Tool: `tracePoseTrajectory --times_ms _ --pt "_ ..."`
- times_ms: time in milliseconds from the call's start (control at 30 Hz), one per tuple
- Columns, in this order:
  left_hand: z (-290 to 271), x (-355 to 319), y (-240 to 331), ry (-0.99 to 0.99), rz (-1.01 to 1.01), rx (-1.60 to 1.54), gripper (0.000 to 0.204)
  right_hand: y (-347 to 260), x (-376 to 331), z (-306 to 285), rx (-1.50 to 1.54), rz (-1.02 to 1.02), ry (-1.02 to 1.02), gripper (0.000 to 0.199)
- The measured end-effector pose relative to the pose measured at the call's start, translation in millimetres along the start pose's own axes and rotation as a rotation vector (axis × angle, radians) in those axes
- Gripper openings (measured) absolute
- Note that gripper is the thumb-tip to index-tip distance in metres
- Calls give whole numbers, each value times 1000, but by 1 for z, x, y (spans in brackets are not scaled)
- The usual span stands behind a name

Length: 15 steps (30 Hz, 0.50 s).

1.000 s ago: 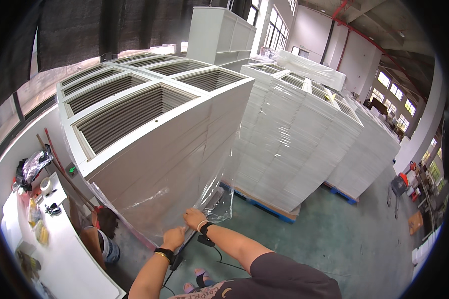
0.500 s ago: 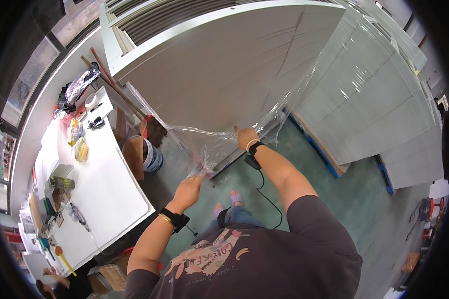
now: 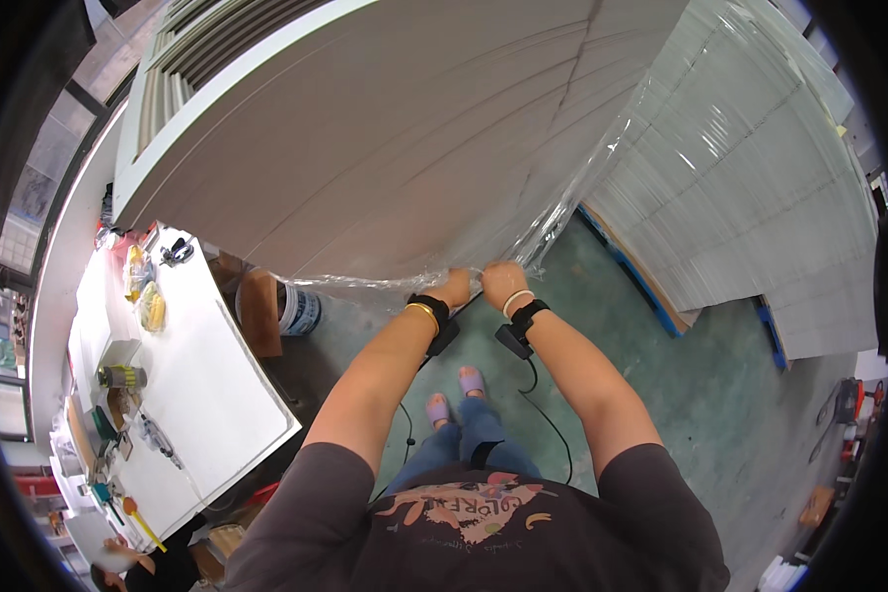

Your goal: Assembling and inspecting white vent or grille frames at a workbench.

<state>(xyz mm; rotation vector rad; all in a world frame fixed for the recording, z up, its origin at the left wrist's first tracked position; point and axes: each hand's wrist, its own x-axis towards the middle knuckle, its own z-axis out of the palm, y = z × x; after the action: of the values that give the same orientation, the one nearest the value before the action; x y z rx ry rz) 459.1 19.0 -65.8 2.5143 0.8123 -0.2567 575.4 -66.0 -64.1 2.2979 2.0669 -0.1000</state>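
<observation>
Bright, even daylight — glare on the plastic wrap (image 3: 681,148) — fisheye-bent, dark-rimmed edges.

A factory or warehouse floor, probably: wrapped stacks of white panels (image 3: 760,187) on pallets, green concrete floor (image 3: 720,395), cluttered white counter (image 3: 217,395).

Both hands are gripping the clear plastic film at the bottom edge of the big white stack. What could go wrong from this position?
The left hand and right hand bunch the clear film close together, so the thin sheet might tear. A black cable hangs by the feet, a possible trip hazard.
</observation>
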Motion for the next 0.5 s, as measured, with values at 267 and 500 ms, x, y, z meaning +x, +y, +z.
tracePoseTrajectory --times_ms 267,500 --pt "52 16 -31 -218 -175 -251 32 -5 19 -1 -27 -255 245 17" --pt "37 -22 -17 -187 -134 -200 30 2 35 40 153 -145 -188 26"
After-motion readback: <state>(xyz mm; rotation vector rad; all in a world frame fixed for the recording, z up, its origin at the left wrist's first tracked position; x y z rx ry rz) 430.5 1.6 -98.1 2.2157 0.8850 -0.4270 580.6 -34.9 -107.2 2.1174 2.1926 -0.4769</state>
